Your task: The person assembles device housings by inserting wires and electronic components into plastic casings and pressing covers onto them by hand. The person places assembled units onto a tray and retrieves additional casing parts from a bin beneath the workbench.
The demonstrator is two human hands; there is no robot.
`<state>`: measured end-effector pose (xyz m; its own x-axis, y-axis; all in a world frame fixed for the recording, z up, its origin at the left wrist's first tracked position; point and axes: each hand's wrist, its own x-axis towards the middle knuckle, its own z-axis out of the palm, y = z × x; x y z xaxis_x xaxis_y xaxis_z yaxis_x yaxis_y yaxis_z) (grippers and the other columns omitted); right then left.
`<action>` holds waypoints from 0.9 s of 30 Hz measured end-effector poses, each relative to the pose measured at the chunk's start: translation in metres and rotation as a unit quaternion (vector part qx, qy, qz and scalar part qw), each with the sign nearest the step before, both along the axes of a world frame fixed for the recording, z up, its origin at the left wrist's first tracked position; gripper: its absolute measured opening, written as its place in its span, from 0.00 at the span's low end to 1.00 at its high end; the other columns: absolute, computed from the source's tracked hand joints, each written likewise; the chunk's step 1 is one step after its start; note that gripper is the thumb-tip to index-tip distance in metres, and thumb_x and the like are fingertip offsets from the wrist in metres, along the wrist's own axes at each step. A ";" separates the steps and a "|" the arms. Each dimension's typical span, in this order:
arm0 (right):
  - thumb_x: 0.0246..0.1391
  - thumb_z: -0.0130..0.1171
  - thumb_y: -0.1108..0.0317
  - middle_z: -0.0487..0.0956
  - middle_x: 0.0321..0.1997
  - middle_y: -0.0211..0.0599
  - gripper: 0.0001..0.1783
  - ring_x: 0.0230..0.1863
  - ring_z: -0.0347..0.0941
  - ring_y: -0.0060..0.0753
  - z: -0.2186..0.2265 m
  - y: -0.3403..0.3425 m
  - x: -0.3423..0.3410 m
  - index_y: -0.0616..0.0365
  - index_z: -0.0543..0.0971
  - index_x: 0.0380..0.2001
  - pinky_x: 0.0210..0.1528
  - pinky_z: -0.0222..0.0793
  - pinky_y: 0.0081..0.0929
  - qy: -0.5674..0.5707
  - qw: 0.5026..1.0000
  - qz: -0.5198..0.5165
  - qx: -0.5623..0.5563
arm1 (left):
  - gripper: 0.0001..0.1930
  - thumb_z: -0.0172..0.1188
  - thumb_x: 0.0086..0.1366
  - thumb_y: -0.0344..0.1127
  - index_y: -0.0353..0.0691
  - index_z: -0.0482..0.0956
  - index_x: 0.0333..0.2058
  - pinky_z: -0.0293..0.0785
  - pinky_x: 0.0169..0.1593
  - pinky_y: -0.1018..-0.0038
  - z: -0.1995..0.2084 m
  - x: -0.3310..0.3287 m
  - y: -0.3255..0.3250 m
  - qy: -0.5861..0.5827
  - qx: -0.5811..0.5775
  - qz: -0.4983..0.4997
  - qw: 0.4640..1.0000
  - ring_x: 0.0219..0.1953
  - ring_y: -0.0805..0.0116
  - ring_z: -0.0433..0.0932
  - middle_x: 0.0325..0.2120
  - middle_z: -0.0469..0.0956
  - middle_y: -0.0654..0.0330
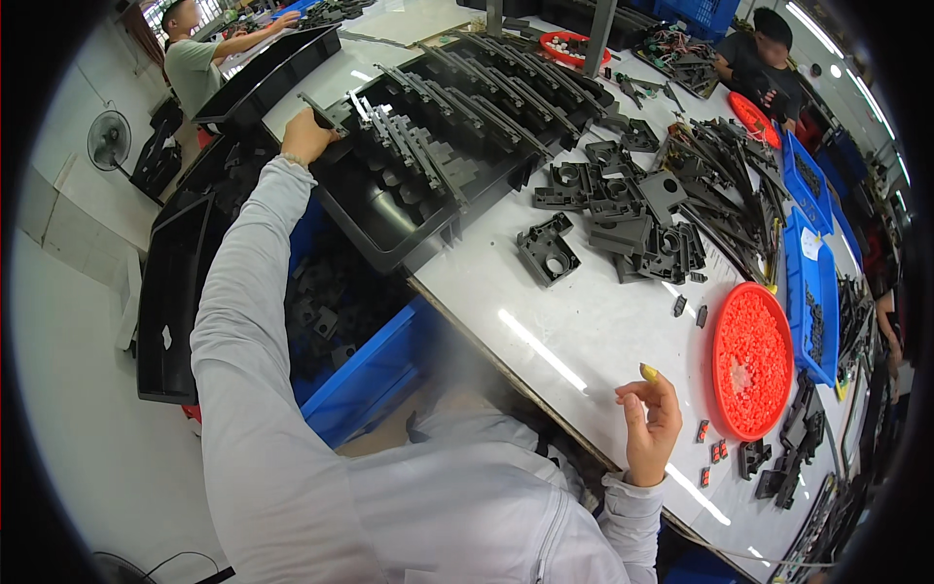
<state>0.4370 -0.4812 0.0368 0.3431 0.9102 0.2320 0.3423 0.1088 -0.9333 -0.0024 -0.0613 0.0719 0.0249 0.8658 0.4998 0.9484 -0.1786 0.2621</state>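
My left hand [307,136] reaches out to the near-left corner of a large black tray [389,243]. Its fingers are closed on a dark strip-shaped part [323,114] at the tray's edge; the hand hides much of it. Rows of long dark plastic assemblies [418,146] stand in that tray. My right hand [650,428] is raised over the near edge of the white table, fingers loosely curled and apart, holding nothing. A yellow cover sits on one fingertip. Close to its right lie several small black-and-red pieces [718,451] and a round red tray [752,360] of small red parts.
Black plastic housings [623,209] are heaped mid-table, beside long dark strips [725,185]. Blue bins [812,292] line the right side. Below the table edge stands a blue crate [365,365] of dark parts. Two other people [195,63] work at the far side.
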 end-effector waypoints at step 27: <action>0.50 0.44 0.69 0.78 0.27 0.54 0.12 0.32 0.76 0.52 0.082 0.390 -0.256 0.65 0.72 0.34 0.35 0.71 0.42 -0.520 0.810 0.265 0.052 | 0.28 0.68 0.42 0.42 0.28 0.69 0.37 0.73 0.42 0.63 0.030 0.009 -0.033 -0.109 -0.117 0.015 0.987 0.38 0.45 0.76 0.32 0.77 0.40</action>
<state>0.1808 -0.0908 0.1184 -0.5202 0.8229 0.2287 0.8173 0.5573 -0.1463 0.0066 -0.0940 0.1017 -0.0890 0.9568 0.2767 0.8690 -0.0612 0.4911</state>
